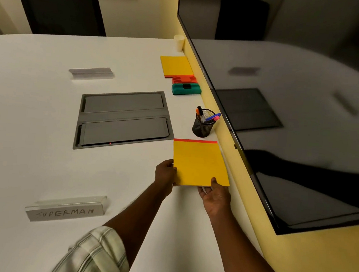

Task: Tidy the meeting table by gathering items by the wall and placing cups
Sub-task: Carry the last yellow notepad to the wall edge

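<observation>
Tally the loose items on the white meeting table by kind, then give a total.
Yellow notepads with red binding: 2
Clear acrylic name holders: 2
Whiteboard erasers: 2
Black mesh pen holder: 1
White paper cup: 1
Total: 8

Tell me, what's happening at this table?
A person is tidying a white meeting table. Both hands, left hand and right hand, hold a yellow notepad by its near edge, close to the wall. Farther along the wall sit a mesh pen holder, a green eraser, another yellow pad and a paper cup.
</observation>
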Motion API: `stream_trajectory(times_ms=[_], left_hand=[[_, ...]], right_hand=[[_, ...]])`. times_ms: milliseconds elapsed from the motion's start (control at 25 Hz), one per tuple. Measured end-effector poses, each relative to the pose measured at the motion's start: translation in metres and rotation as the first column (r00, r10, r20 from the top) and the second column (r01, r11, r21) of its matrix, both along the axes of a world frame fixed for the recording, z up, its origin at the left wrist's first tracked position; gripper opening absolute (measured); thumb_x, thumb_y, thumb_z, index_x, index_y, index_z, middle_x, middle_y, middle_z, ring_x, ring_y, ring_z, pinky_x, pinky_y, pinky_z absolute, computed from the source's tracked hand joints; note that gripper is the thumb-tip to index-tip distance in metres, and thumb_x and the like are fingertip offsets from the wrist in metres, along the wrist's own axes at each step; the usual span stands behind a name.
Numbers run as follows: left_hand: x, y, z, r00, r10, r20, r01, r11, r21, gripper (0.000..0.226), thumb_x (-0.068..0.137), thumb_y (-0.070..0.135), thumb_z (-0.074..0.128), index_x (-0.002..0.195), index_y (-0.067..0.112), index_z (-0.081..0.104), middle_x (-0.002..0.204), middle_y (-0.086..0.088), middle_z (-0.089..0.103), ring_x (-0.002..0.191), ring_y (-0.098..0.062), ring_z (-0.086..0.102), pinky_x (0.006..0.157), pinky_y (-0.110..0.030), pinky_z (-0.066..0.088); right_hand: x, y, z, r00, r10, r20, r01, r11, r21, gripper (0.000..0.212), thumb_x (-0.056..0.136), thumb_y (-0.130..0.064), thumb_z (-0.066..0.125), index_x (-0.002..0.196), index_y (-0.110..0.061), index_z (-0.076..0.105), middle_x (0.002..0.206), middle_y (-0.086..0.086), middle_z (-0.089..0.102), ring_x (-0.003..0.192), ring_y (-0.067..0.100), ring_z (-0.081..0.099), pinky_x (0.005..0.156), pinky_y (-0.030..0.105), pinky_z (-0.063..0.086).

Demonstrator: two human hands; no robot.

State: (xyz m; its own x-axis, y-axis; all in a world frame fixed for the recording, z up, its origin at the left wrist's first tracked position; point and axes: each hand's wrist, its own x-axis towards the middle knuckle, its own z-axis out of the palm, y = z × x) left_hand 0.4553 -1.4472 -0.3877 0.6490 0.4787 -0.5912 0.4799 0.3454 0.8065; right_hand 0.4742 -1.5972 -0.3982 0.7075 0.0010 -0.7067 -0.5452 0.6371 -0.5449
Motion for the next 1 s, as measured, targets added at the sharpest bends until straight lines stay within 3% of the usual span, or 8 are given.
stream_trajectory(times_ms=[120,280,440,600,680,840,1000], left_hand=[[0.007,-0.003,-0.010,0.996,-0.081,0.022,0.081,0.997,-0.005,0.038,0.093,-0.008,0.040,0.127,0.000,0.053,0.132,-0.018,0.053,0.113,-0.036,0.051,0.088,-0.046,0.049],[0.010,-0.005,-0.019,0.986,-0.165,0.020,0.166,0.985,-0.044,0.044,0.091,-0.012,0.040,0.132,0.002,0.047,0.129,-0.018,0.053,0.105,-0.034,0.054,0.068,-0.038,0.053],[0.016,-0.009,-0.023,0.962,-0.272,0.021,0.273,0.959,-0.070,0.049,0.091,-0.012,0.040,0.136,0.005,0.042,0.135,-0.016,0.049,0.115,-0.038,0.053,0.071,-0.033,0.054],[0.022,-0.012,-0.027,0.937,-0.349,-0.006,0.348,0.935,-0.064,0.055,0.090,-0.011,0.043,0.140,0.011,0.037,0.142,-0.011,0.042,0.117,-0.037,0.051,0.079,-0.038,0.053],[0.025,-0.013,-0.029,0.935,-0.356,-0.001,0.356,0.934,-0.036,0.056,0.090,-0.010,0.043,0.141,0.012,0.035,0.145,-0.011,0.038,0.117,-0.035,0.047,0.079,-0.037,0.051],[0.028,-0.013,-0.034,0.933,-0.361,-0.015,0.361,0.932,0.023,0.058,0.092,-0.004,0.043,0.146,0.011,0.027,0.150,-0.011,0.031,0.127,-0.034,0.040,0.083,-0.034,0.049],[0.029,-0.018,-0.037,0.917,-0.393,-0.063,0.397,0.916,0.060,0.056,0.092,0.000,0.046,0.144,0.008,0.029,0.147,-0.014,0.034,0.127,-0.034,0.041,0.088,-0.036,0.047]], right_hand=[[0.015,-0.008,-0.007,1.000,-0.008,-0.014,0.007,0.998,-0.055,0.044,0.098,-0.005,0.048,0.141,-0.008,0.038,0.140,0.024,0.046,0.113,0.037,0.052,0.089,0.053,0.044],[0.030,-0.012,-0.018,1.000,0.004,-0.015,-0.006,0.989,-0.146,0.032,0.098,-0.005,0.048,0.130,-0.009,0.045,0.139,0.024,0.047,0.108,0.034,0.051,0.090,0.050,0.044],[0.040,-0.018,-0.026,1.000,0.003,-0.013,-0.005,0.984,-0.179,0.036,0.098,-0.008,0.048,0.134,-0.009,0.044,0.138,0.023,0.048,0.112,0.036,0.053,0.092,0.049,0.045],[0.048,-0.019,-0.031,1.000,0.005,-0.009,-0.006,0.981,-0.196,0.039,0.100,-0.010,0.045,0.139,-0.008,0.040,0.139,0.023,0.048,0.122,0.040,0.051,0.095,0.050,0.044],[0.052,-0.018,-0.035,0.999,0.013,-0.046,-0.023,0.976,-0.217,0.037,0.100,-0.009,0.046,0.137,-0.005,0.043,0.138,0.025,0.048,0.116,0.039,0.054,0.094,0.049,0.045],[0.055,-0.017,-0.039,0.992,0.053,-0.110,-0.081,0.961,-0.263,0.021,0.099,-0.004,0.046,0.119,-0.007,0.048,0.137,0.026,0.048,0.087,0.028,0.057,0.090,0.045,0.047],[0.060,-0.019,-0.038,0.994,0.054,-0.096,-0.081,0.947,-0.311,0.013,0.097,0.004,0.044,0.097,-0.005,0.052,0.138,0.028,0.046,0.093,0.031,0.057,0.099,0.048,0.045]])
